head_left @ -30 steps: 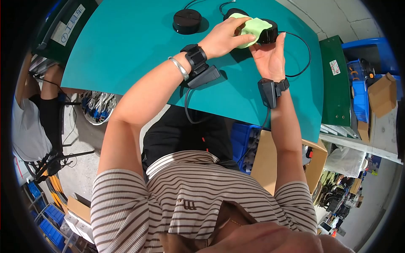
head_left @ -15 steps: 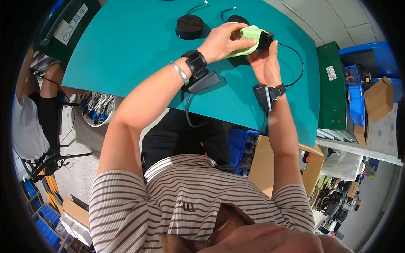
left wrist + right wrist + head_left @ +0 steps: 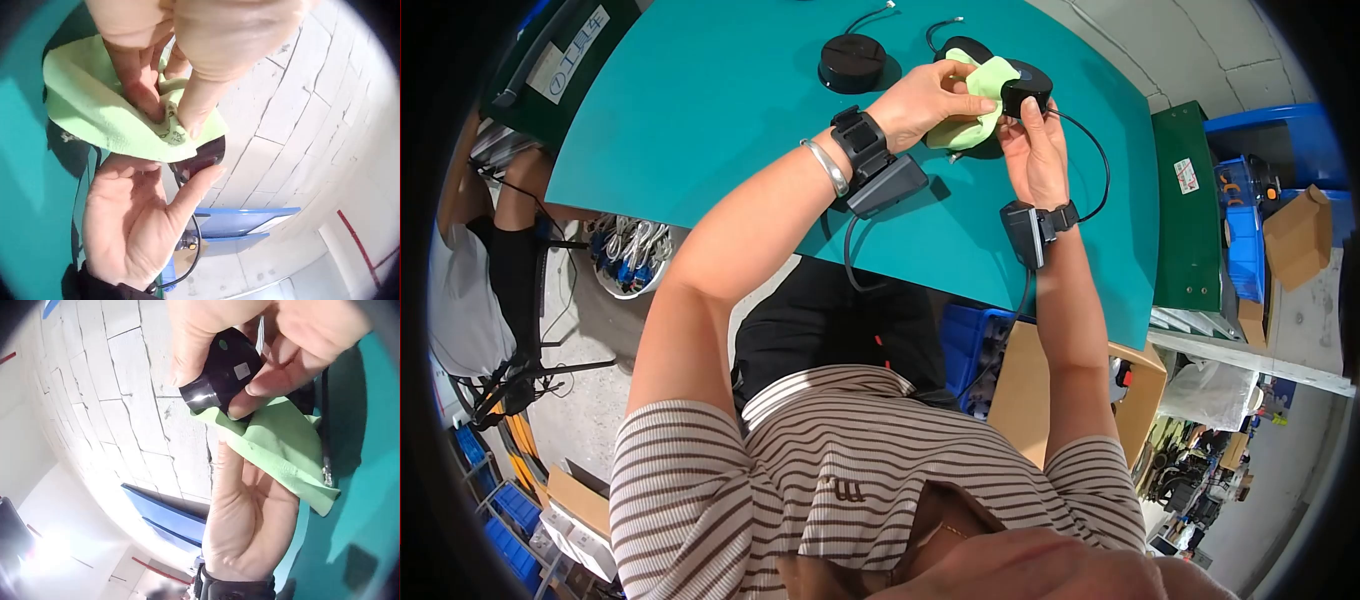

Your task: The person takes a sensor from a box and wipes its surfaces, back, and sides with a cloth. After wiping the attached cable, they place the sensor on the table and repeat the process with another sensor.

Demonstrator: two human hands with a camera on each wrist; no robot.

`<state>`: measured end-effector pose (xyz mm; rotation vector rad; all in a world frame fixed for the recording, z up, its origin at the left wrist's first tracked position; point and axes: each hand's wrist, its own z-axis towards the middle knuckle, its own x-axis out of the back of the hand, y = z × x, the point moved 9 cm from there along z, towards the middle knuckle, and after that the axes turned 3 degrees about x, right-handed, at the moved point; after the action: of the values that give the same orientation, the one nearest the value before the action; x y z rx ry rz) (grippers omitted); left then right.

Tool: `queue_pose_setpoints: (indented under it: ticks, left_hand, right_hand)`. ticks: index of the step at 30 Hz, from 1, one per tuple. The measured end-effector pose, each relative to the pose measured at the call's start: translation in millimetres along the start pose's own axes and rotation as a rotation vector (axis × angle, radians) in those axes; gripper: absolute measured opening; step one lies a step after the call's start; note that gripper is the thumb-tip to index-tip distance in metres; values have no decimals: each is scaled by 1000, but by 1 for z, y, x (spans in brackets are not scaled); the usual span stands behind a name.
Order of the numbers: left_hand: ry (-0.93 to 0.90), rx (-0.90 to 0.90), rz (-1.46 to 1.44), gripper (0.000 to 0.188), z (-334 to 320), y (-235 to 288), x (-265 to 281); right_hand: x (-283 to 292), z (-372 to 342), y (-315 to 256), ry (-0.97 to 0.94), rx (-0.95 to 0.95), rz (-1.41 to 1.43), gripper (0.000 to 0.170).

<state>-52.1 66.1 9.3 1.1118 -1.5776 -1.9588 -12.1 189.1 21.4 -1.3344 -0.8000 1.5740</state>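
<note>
My left hand (image 3: pixel 915 102) pinches a light green cloth (image 3: pixel 992 78) between thumb and fingers, against the side of a round black device (image 3: pixel 1028 90). My right hand (image 3: pixel 1036 165) grips that device, its thumb on the near side. A black cable (image 3: pixel 1106 165) curves down beside the right wrist. In the left wrist view the cloth (image 3: pixel 94 115) drapes over part of the device (image 3: pixel 203 161). The right wrist view shows a glossy black side and a small pale label on the device (image 3: pixel 231 362), with the cloth (image 3: pixel 284 447) along its lower edge.
Two other round black devices lie on the green table (image 3: pixel 730 130): one (image 3: pixel 852 63) left of the hands, one (image 3: pixel 966 47) behind them. A green cabinet (image 3: pixel 1185 210) and blue bins (image 3: pixel 1245 250) stand right. Another person's legs (image 3: pixel 520 200) show at left.
The device has turned in my right hand, whose thumb now lies over its near side. The cloth has shifted and hangs lower beneath my left fingers.
</note>
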Motion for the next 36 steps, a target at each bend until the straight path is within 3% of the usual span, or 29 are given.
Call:
queue_pose_setpoints:
  ticks: [2,11,20,25,29,31,36]
  left_hand:
    - [-22,73,-54,58,0,-7,-1]
    - [-44,98,-184,48,0,0,1]
    - [-64,69,-182,38,0,2,-1]
    - [-43,81,-226,36,1,-1,2]
    - [-51,61,-155,37,2,-2,-2]
    - [-60,48,-137,38,2,-5,-5]
    - [-8,-11,127,40,2,-3,-2]
  right_hand:
    - [1,0,0,-2,3,-30,47]
    - [4,-2,3,-27,-72,44,38]
    - [0,-3,3,-37,-162,153,54]
    - [-8,-4,4,-150,-176,171,60]
    - [-15,-3,1,-129,-192,197,62]
    - [-14,-4,-4,3,-184,167,63]
    - [-11,-3,1,-48,-191,135,64]
